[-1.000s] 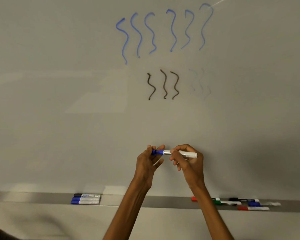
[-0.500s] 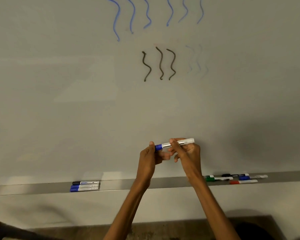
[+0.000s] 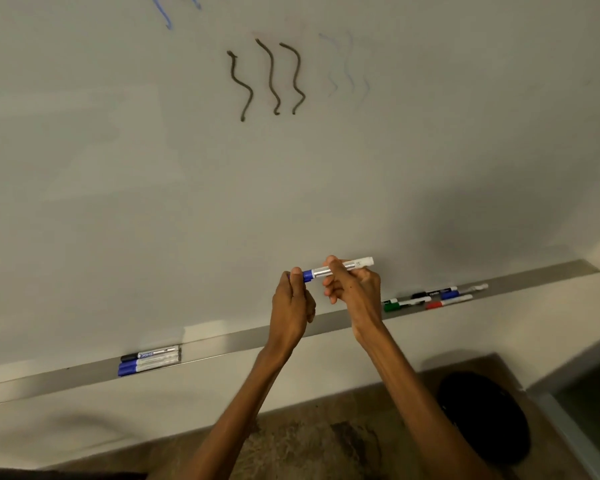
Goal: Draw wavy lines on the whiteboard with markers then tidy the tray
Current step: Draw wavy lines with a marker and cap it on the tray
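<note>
Now left hand [image 3: 293, 303] pinches cap [image 3: 307, 275], right hand [image 3: 352, 289] grips marker [image 3: 340, 266] level; likely seating cap squarely before return to tray [image 3: 222, 344].

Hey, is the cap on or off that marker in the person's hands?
On. The blue cap meets the marker barrel with no tip showing; left hand pinches it, right hand grips the barrel.

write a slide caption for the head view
Left hand pinches the blue cap of a whiteboard marker gripped by the right hand, between three dark wavy lines above and the marker tray below.
</note>
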Demonstrator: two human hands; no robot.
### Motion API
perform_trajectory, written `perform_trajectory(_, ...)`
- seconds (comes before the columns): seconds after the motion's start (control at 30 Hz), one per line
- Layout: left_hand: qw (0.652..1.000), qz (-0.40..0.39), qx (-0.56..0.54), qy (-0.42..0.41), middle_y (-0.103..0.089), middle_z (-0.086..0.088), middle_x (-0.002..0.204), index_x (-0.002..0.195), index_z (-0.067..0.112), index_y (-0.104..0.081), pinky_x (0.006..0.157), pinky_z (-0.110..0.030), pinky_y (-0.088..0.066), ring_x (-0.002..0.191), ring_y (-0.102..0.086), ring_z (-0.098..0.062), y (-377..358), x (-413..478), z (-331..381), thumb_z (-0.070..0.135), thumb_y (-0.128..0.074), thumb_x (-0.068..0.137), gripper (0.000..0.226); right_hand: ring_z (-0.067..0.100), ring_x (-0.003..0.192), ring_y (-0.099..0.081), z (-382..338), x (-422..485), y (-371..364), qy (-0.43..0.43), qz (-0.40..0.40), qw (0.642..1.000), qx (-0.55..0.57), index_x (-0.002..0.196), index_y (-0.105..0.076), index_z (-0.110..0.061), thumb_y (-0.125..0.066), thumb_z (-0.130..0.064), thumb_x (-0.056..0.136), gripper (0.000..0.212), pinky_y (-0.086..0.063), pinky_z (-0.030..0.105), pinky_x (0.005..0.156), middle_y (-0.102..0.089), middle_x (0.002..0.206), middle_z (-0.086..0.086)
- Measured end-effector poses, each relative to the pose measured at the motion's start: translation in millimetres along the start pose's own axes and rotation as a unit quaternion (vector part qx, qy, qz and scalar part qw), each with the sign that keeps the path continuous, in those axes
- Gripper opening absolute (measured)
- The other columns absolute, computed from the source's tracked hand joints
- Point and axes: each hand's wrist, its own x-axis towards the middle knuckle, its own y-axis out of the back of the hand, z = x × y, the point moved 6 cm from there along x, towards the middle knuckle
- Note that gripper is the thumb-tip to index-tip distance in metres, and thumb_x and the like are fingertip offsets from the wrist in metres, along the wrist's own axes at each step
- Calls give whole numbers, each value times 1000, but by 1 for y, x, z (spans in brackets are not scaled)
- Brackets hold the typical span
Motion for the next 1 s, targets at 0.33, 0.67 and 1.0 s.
perform_trajectory(0.33, 978, -170, 113, -41, -65, 3, 78, 94, 14, -70, 69, -37, -53, 74, -63, -20, -54, 12, -33, 31, -62, 93, 19, 21, 72, -68, 36, 6, 87, -75, 37, 997, 2, 94, -71, -16, -69, -25, 88, 11, -58, 35, 65, -73, 84, 7)
perform_trajectory(0.67, 949, -241, 190, -72, -72, 1, 91, 97, 17, -73, 72, -20, -48, 82, -62, -14, -182, 23, -56, 17, -72, 86, 11, 10, 79, -68, 51, 41, 241, -40, 69, 988, -135, 106, -69, -9, -79, -13, 78, 30, -56, 22, 66, -73, 96, 7)
perform_trajectory(1.0, 882, -358, 296, -77, -67, 6, 100, 102, 24, -70, 78, -26, -44, 89, -56, -10, -391, -22, -118, 25, -68, 88, 14, 5, 88, -60, 115, 50, 435, -85, 58, 914, -392, 109, -70, -10, -71, -12, 85, 24, -46, 7, 79, -67, 101, -3)
